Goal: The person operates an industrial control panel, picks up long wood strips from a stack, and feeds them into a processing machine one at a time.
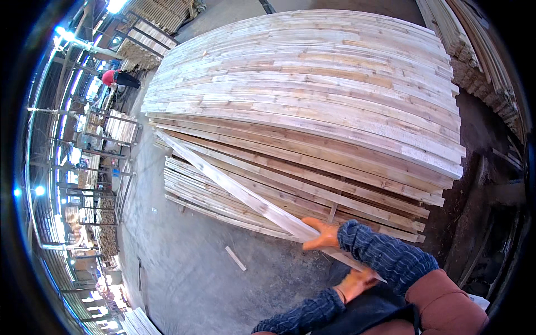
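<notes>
along the near side of the plank stack (312, 72), a long pale board (240, 190) slants across the lower layers. with both hands toward its near end, the far end could swing or slip if the grip loosens. the right hand (321, 234), forearm bent inward, clasps it; the left hand (356, 283), blurred near the tip, has an unclear grip.

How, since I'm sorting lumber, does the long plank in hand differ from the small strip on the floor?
The plank is far longer than the short strip. The right hand grips the plank, with the left hand by its near end; the strip lies loose on the floor, apart from both hands. Both are pale and straight-edged.
</notes>
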